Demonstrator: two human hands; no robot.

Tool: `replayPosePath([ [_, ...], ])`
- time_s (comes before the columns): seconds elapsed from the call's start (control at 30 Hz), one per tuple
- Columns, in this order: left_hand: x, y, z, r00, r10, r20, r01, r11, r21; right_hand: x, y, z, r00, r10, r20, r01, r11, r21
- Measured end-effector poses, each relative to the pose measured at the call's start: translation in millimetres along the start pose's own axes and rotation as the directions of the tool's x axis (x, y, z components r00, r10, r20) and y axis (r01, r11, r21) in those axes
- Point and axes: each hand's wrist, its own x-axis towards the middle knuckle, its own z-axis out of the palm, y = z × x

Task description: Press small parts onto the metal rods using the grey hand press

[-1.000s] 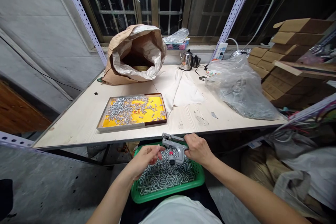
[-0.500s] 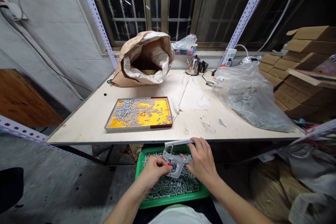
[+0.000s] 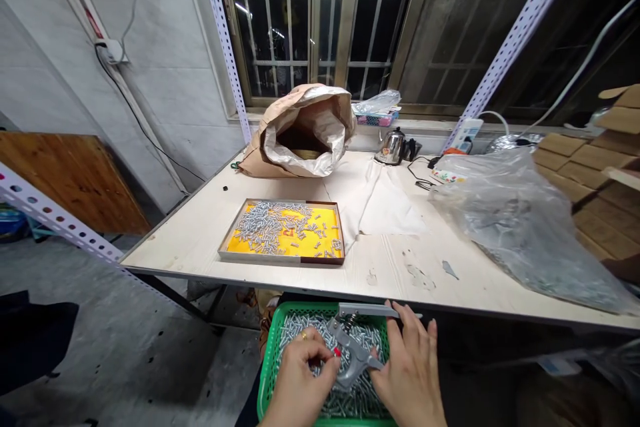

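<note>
A green basket (image 3: 270, 360) full of small metal pieces sits on my lap below the table edge. Over it my right hand (image 3: 411, 373) grips a grey metal hand press tool (image 3: 356, 350), fingers wrapped on its handles. My left hand (image 3: 301, 380) is pinched at the tool's red-tipped jaw, fingers closed on a small piece I cannot make out. A yellow-bottomed tray (image 3: 285, 239) with several of the same metal pieces lies on the table (image 3: 200, 240) ahead.
An open brown paper sack (image 3: 300, 130) stands at the back of the table, with a white cloth (image 3: 380, 200), a kettle (image 3: 391, 145) and a clear plastic bag of parts (image 3: 525, 227) to the right. Cardboard boxes (image 3: 595, 193) are stacked far right. Barred window behind.
The view has tilted up and shifted left, so my hands, the tool and the basket sit lower in frame. My hands have stayed on the tool, its lower arm now angled more to the right.
</note>
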Motion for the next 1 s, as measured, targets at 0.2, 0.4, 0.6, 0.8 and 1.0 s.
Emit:
replayPosePath([
  [0.2, 4.3, 10.6, -16.7, 0.933, -0.08, 0.351, 0.148, 0.974, -0.171, -14.4, 7.8, 5.5, 1.0, -0.009, 0.029, 0.008, 1.0, 0.024],
  [0.4, 11.7, -0.7, -38.1, 0.946, -0.103, 0.308, 0.059, 0.987, 0.15, -42.3, 38.4, 15.2, 0.999, -0.031, -0.018, 0.031, 1.0, 0.002],
  [0.6, 74.1, 9.0, -70.9, 0.999, 0.004, 0.038, -0.027, 0.777, 0.629, -47.9, 43.7, 12.0, 0.999, 0.024, -0.041, -0.024, 1.0, 0.001],
  [0.8, 175.2, 9.3, -98.3, 0.992, -0.118, -0.049, 0.111, 0.603, 0.79, -34.3, 35.8, 11.2, 0.999, 0.02, -0.04, -0.019, 1.0, 0.026],
  [1.0, 204.3, -8.3, -94.9, 0.982, -0.184, -0.041, 0.139, 0.564, 0.814, -21.7, 30.0, 8.2, 0.999, 0.035, -0.024, -0.033, 0.998, 0.06],
])
